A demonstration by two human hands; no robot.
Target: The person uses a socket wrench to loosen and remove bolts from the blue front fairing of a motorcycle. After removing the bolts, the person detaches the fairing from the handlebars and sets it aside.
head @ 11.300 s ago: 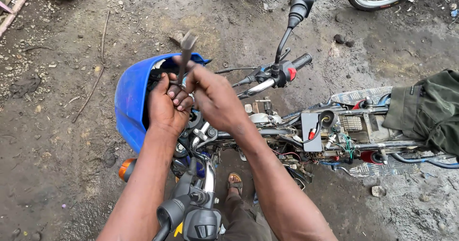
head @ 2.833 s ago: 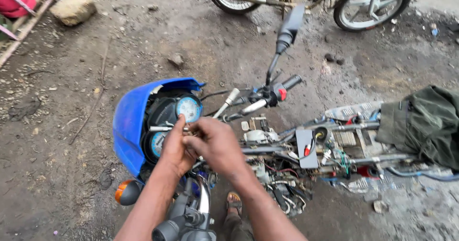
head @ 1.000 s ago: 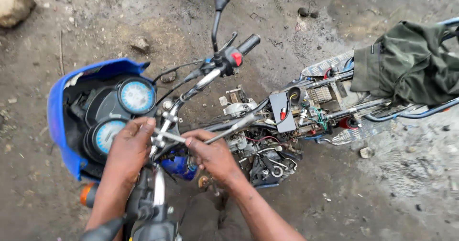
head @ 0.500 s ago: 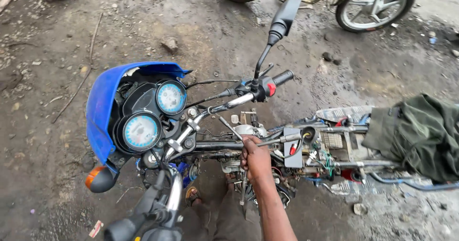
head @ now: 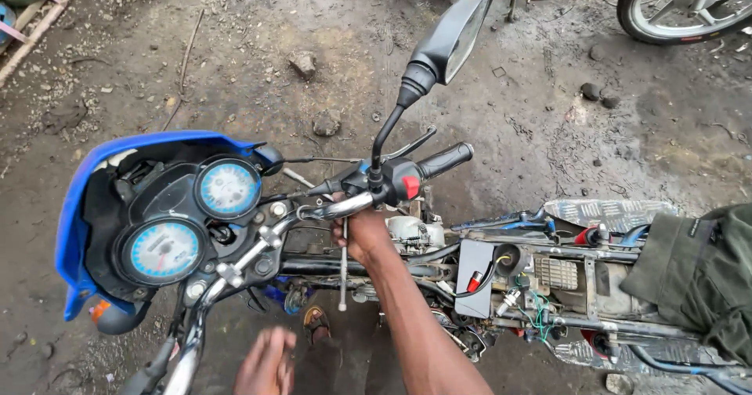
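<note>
Under the chrome handlebar (head: 329,207), our right hand (head: 364,234) pinched a thin steel rod (head: 343,266), stiff, light and likely slippery, best gripped near its top; our left hand (head: 266,361) hung blurred, seemingly spread.

Stones (head: 304,63) lie on the muddy ground (head: 235,66) beyond the blue cowl (head: 74,215). Beyond them, a second bike's wheel (head: 689,7) stands well apart. A green cloth (head: 697,273) lies far from the cowl, beside a ribbed plate (head: 607,209).
</note>
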